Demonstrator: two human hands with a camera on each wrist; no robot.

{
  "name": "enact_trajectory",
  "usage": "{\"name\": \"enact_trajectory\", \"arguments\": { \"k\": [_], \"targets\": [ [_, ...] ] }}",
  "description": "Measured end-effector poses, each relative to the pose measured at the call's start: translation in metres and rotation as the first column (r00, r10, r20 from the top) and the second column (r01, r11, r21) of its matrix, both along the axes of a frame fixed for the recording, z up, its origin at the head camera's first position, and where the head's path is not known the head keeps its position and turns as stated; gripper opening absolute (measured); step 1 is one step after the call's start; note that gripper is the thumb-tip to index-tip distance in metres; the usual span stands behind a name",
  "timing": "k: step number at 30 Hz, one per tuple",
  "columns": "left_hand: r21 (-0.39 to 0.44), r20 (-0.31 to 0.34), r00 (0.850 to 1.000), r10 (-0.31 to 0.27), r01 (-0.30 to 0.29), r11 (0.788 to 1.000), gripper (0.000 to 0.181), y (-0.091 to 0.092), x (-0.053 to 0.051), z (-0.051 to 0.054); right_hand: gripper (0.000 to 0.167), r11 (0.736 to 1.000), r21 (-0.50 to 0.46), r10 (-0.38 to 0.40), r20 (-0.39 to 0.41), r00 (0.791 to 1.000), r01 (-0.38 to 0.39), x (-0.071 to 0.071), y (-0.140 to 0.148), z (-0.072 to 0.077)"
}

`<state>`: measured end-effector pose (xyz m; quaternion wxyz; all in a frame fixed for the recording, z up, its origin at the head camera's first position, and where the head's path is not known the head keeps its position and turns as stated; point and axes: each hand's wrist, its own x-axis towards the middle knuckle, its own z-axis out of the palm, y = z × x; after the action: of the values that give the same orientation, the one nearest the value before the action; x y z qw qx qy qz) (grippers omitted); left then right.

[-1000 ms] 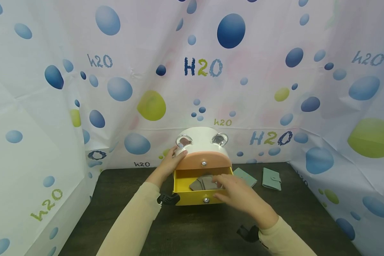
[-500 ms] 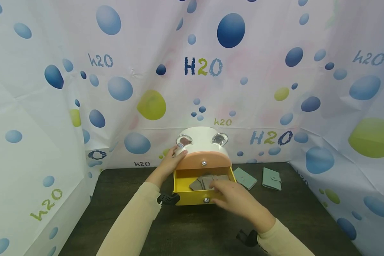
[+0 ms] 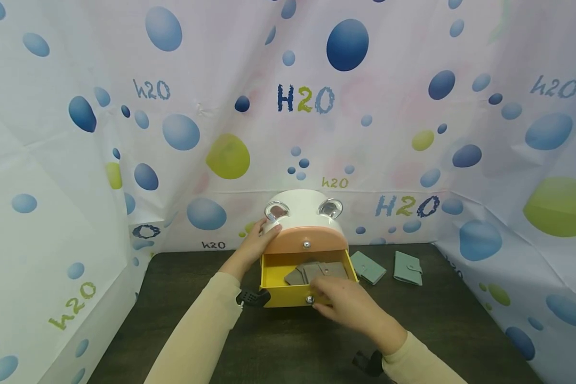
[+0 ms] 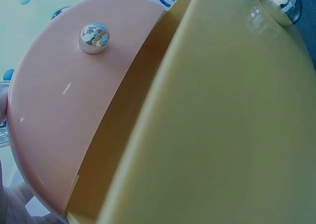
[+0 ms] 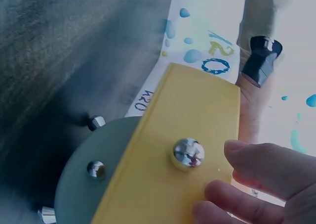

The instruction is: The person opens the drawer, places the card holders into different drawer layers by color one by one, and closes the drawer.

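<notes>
A: Right hand [image 3: 348, 304], quick: fingers clamped on anything?

B: No. Right fingers [image 5: 269, 157] loosely bent, a bit apart, nothing held. Touching the drawer front or just off it, cannot tell.

A: Nearest thing?

B: Silver knob [image 3: 310, 300], just beside the fingertips, about 9 o'clock from them. Right wrist view shows a gap between.

A: And the yellow drawer [image 3: 288, 296]?

B: Sticks out of the cabinet [image 3: 302, 208]. Front's long axis runs 9 to 3 o'clock; slide line likely 12 to 6. Cabinet body sits about 11 o'clock from the right hand. Judgement: the coming move turns on that, front at the fingertips, body beyond.

A: Contents?

B: Grey wallets [image 3: 333, 269], overlapping, lying in the drawer, 11 o'clock from the right hand. Count unclear.

A: Which hand's nearer the knob?

B: Right. Left hand [image 3: 253, 247] is at 10 o'clock from it, on the cabinet's left side. Fingers partly hidden; cannot tell if they clamp. Looks like steadying.

A: Rest?

B: Two green wallets on the dark table [image 3: 269, 346]: one [image 3: 368, 268] at 1 o'clock from the right hand, the other [image 3: 407, 268] at 2.
</notes>
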<state>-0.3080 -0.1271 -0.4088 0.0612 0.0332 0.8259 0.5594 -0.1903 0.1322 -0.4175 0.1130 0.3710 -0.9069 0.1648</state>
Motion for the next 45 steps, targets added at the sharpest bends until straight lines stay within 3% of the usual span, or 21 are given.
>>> {"name": "enact_trajectory", "arguments": {
  "k": [14,24,33,45],
  "targets": [
    [-0.003,0.003,1.000,0.003,-0.003,1.000,0.101,0.001,0.001,-0.001,0.023,0.999,0.035,-0.008,0.002,1.000,0.007,0.002,-0.006,-0.012],
    [0.005,0.001,1.000,0.011,-0.011,1.000,0.098,0.001,0.003,0.000,0.025,0.999,0.037,-0.020,-0.072,0.997,0.022,0.003,-0.009,-0.021],
    [0.002,0.003,1.000,0.009,-0.009,1.000,0.100,0.001,0.002,0.000,0.021,0.995,-0.071,-0.067,-0.024,0.997,0.065,0.001,-0.011,-0.034],
    [-0.004,0.003,1.000,0.009,-0.008,1.000,0.099,0.001,0.002,0.002,0.022,0.982,-0.162,-0.099,-0.019,0.995,0.094,0.000,-0.012,-0.045]
  ]
}}
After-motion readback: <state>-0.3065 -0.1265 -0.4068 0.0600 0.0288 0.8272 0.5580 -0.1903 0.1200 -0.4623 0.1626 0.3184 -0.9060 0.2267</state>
